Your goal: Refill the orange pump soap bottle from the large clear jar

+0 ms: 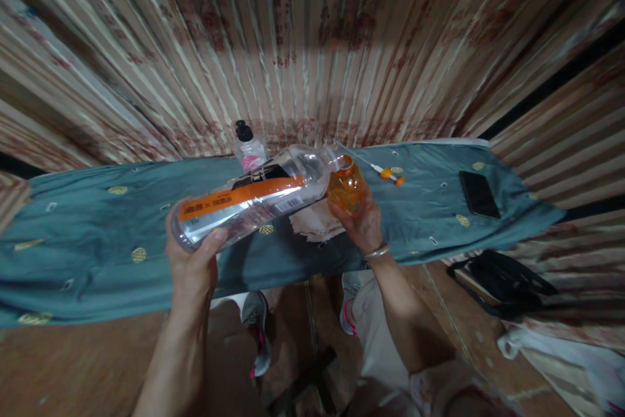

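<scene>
- we are gripping the base end of a large clear bottle in our left hand, which is curling part-open around it, the thumb lying along its near side
- we are keeping that bottle tilted above the table, its orange label facing up and its neck pointing toward our right
- we are holding a small orange bottle in our right hand, the fingers closing around its lower part
- we are bringing the two necks together; we are not managing to tell whether they are touching
- we are wearing a bracelet on the right wrist
- just below the small bottle we are seeing a crumpled pale cloth lying on the teal tablecloth
- behind the large bottle we are seeing a black-topped pump bottle standing upright
- to the right we are seeing an orange-and-white slim tool lying near, and a dark phone resting farther off
</scene>
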Tool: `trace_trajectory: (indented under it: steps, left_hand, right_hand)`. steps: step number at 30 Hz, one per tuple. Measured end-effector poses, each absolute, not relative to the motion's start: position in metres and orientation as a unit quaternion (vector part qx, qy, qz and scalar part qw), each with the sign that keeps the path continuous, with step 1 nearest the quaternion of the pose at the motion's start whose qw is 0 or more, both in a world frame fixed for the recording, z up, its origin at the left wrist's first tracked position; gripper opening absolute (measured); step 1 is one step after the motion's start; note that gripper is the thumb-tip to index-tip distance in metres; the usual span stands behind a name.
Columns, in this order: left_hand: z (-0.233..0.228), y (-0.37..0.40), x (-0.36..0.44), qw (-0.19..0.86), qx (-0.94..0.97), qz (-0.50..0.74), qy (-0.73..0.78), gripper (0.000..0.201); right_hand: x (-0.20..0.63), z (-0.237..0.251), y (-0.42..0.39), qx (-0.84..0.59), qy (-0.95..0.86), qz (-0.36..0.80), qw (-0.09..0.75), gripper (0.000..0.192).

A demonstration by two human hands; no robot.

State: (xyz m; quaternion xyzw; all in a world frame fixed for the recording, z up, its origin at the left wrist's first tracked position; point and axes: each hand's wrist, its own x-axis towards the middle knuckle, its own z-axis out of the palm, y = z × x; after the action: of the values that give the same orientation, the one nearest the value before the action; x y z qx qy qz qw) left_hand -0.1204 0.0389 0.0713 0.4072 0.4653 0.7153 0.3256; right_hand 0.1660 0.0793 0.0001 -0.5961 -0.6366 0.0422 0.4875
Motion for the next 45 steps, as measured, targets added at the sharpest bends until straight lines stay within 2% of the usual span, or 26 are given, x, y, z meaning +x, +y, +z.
trace_trajectory:
  steps: [14,24,33,41,45]
  left_hand:
    - [0.07,0.038,-0.122,0.311,0.432,0.696,0.483,0.058]
    - [0.076,0.04,-0.117,0.327,0.392,0.716,0.476,0.068]
    - [0.074,0.037,-0.119,0.32,0.415,0.696,0.49,0.061]
    - [0.076,0.04,-0.117,0.311,0.394,0.711,0.492,0.075]
    - [0.076,0.039,-0.116,0.316,0.399,0.712,0.485,0.073]
  right_hand:
    - [0.167,-0.002,0.079,-0.604,-0.635,0.045,0.48,0.076]
    - [0.168,0.0,0.079,-0.609,-0.632,0.057,0.476,0.076]
    - [0.166,0.002,0.078,-0.608,-0.631,0.036,0.481,0.075]
    - [0.166,0.008,0.076,-0.618,-0.632,0.047,0.464,0.072]
    - [0.165,0.01,0.075,-0.62,-0.63,0.055,0.465,0.072]
